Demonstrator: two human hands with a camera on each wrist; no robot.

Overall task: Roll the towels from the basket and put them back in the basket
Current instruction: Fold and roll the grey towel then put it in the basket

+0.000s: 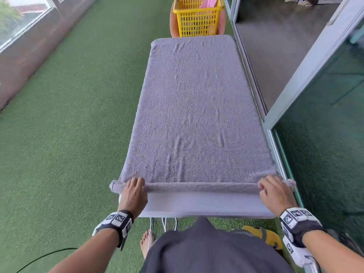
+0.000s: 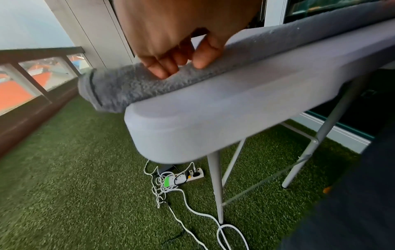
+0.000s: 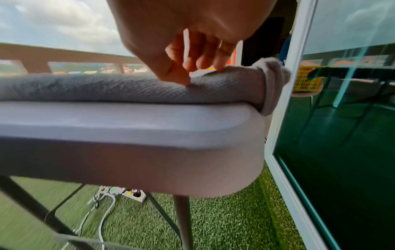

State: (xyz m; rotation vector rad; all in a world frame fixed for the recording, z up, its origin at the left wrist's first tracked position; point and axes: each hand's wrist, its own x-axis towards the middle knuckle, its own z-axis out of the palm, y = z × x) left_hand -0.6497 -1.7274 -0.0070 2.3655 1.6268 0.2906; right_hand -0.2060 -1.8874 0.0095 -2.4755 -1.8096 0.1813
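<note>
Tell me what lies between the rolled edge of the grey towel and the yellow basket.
Only the towel's own flat length on the table. Both hands, left hand and right hand, rest on the roll; the basket stands beyond the far end.

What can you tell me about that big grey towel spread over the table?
The grey towel is thick, fuzzy terry cloth, lightly wrinkled, lying flat and covering nearly the whole top of the pale table. Its near edge is curled into a thin roll across the table's width, with both ends sticking out past the table's sides. The left hand and right hand each press curled fingers onto the roll near its ends. Beyond its far edge stands a yellow basket.
</note>
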